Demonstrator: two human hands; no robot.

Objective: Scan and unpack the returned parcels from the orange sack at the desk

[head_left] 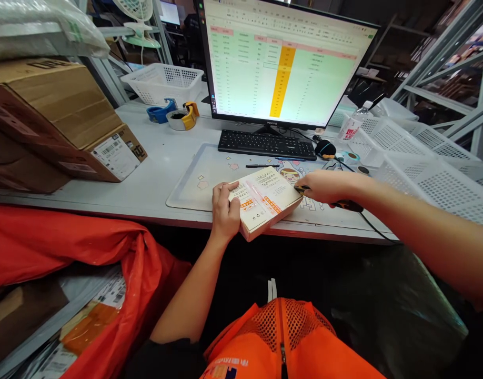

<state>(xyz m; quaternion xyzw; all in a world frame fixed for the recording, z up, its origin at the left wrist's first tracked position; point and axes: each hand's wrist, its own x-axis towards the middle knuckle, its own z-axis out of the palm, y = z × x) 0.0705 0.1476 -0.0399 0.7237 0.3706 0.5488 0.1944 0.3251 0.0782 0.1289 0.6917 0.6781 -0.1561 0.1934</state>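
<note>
My left hand [224, 208] grips the near left corner of a small flat white box [264, 202] with orange print, held at the desk's front edge. My right hand [324, 186] is closed round a dark-handled tool with an orange tip [344, 204], whose tip touches the box's right corner. A cable runs from that side off the desk. The box rests on a pale desk mat [194, 181].
A black keyboard [267, 144] and a monitor [283, 63] showing a spreadsheet stand behind. A pen [262, 166] lies on the mat. Tape dispensers [174, 113] and a white basket [162, 81] sit back left, cardboard boxes [63, 121] left, white baskets [423, 158] right, a red bag [68, 247] below.
</note>
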